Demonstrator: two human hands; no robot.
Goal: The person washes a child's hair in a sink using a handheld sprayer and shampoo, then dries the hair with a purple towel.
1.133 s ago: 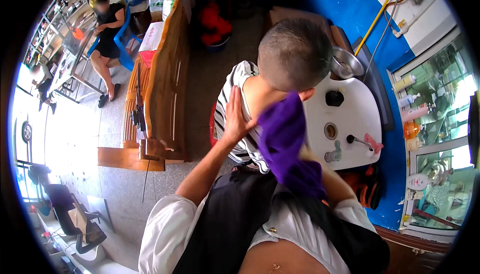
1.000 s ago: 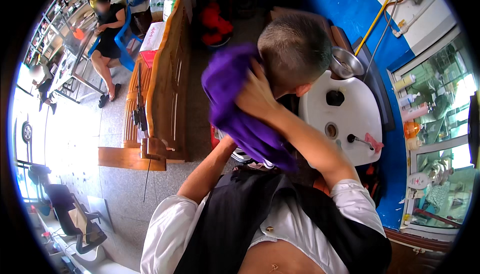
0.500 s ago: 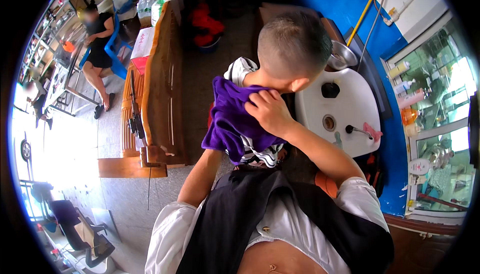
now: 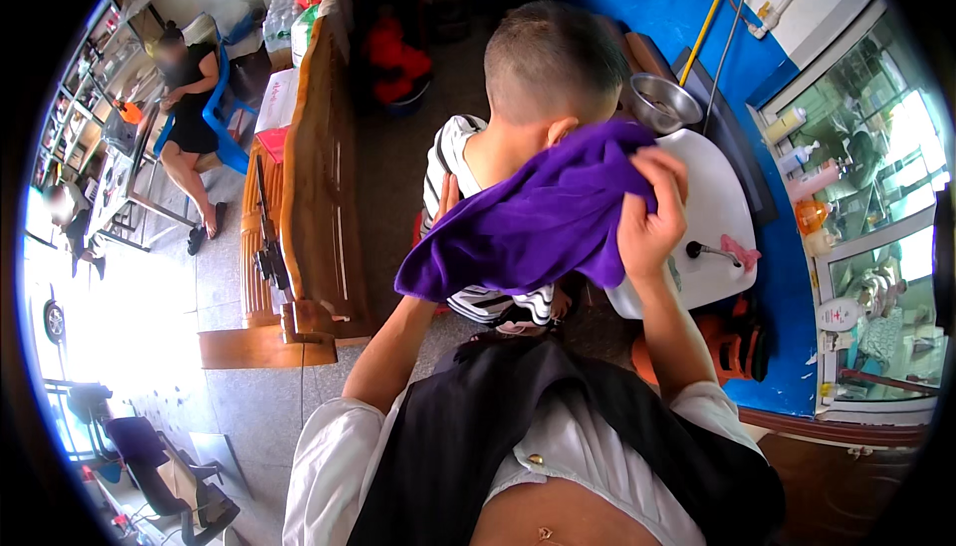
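Observation:
A purple towel [image 4: 538,212] is spread between my hands, behind a seated person with short-cropped hair [image 4: 548,63] and a black-and-white striped top [image 4: 438,162]. My right hand [image 4: 652,212] grips the towel's raised right end beside the person's head, fingers bent over the cloth. Most of my left hand [image 4: 448,195] is covered by the towel's left part. Its straight fingertips show above the edge, by the person's shoulder, and the cloth seems held there; the thumb is hidden. The person's head is bent forward, facing away from me.
To the right is a white wash basin [image 4: 727,197] with a black shower head [image 4: 697,249], a pink cloth [image 4: 739,250] and a metal bowl [image 4: 665,103] behind it. A wooden bench [image 4: 324,177] stands left. Farther left, another person [image 4: 189,98] sits on a blue chair [image 4: 231,137].
My right hand has moved right and away from the person's neck, pulling the bunched towel out wide. Left fingertips now show. The person's head sits slightly farther left and up in view.

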